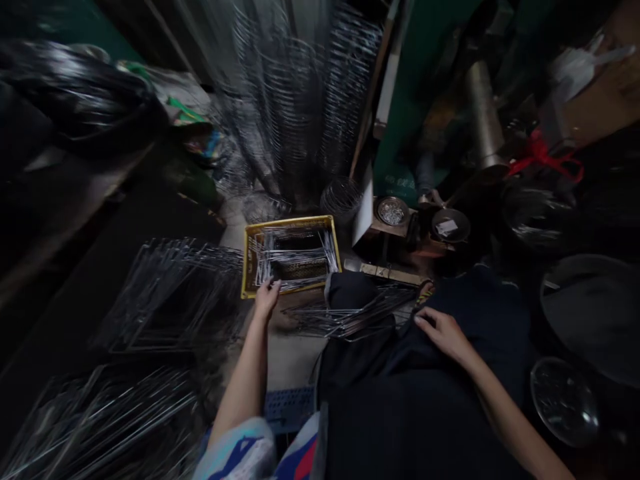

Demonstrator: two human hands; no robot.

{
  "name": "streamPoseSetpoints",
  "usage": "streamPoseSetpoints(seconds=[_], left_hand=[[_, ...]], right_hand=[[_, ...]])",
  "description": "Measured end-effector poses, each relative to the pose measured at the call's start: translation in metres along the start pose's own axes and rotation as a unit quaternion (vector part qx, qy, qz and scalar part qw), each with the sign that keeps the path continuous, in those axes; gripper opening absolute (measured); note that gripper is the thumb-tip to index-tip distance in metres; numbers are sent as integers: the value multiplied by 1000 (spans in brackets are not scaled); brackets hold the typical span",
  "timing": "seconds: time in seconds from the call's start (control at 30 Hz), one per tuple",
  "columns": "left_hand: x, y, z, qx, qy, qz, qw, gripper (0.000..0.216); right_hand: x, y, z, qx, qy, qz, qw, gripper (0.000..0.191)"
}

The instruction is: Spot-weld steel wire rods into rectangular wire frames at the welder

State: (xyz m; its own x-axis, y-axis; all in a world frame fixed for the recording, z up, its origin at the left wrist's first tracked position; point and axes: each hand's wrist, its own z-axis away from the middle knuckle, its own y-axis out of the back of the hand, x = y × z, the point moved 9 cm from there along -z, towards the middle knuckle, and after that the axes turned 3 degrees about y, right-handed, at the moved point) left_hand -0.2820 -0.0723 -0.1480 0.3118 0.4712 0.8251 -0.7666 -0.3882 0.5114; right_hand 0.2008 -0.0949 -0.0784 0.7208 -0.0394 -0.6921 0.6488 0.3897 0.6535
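Observation:
My left hand [267, 295] reaches down to the near edge of a yellow plastic crate [249, 261] on the floor. Its fingers curl over the ends of bent metal wire pieces [295, 255] lying across the crate. My right hand [443, 331] rests flat on my dark trouser leg [425, 393], fingers stretched out, holding nothing. A bundle of wire pieces [350, 317] lies across my knee, just left of that hand.
Stacks of wire frames [170, 293] lie on the floor at left and lower left. Tall racks of wire coils [300, 100] stand behind the crate. Small metal bowls [393, 211] sit on a low stand, a round metal dish [564, 400] at lower right.

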Motion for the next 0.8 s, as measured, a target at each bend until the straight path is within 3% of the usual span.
streamPoseSetpoints(seconds=[0.1, 0.17, 0.2, 0.27, 0.33, 0.4, 0.5, 0.6, 0.7, 0.8], left_hand=[[37, -32, 56, -116, -82, -4, 990, 26], [76, -63, 109, -237, -210, -39, 948, 21], [91, -73, 133, -266, -258, -65, 926, 17], [111, -87, 166, -277, -324, -116, 897, 18], [120, -93, 177, -257, -351, -154, 887, 25], [122, -96, 181, -262, -368, -180, 874, 23], [123, -91, 179, -262, -381, -202, 863, 13], [129, -84, 177, -243, -373, -223, 867, 16], [141, -95, 178, -268, -365, -243, 858, 21], [158, -118, 172, -256, -353, -291, 852, 23]], right_hand=[[7, 45, 5, 52, 8, 46, 998, 28], [26, 94, 12, 125, -24, 79, 989, 30], [40, 122, 20, 171, -50, 97, 979, 31], [74, 178, 43, 267, -106, 138, 948, 31], [113, 225, 73, 338, -160, 178, 910, 27], [157, 257, 105, 370, -210, 210, 880, 23], [221, 283, 149, 384, -274, 255, 844, 20], [271, 290, 180, 385, -344, 265, 814, 21], [298, 285, 187, 367, -384, 241, 812, 27], [310, 286, 172, 356, -390, 228, 818, 30]])
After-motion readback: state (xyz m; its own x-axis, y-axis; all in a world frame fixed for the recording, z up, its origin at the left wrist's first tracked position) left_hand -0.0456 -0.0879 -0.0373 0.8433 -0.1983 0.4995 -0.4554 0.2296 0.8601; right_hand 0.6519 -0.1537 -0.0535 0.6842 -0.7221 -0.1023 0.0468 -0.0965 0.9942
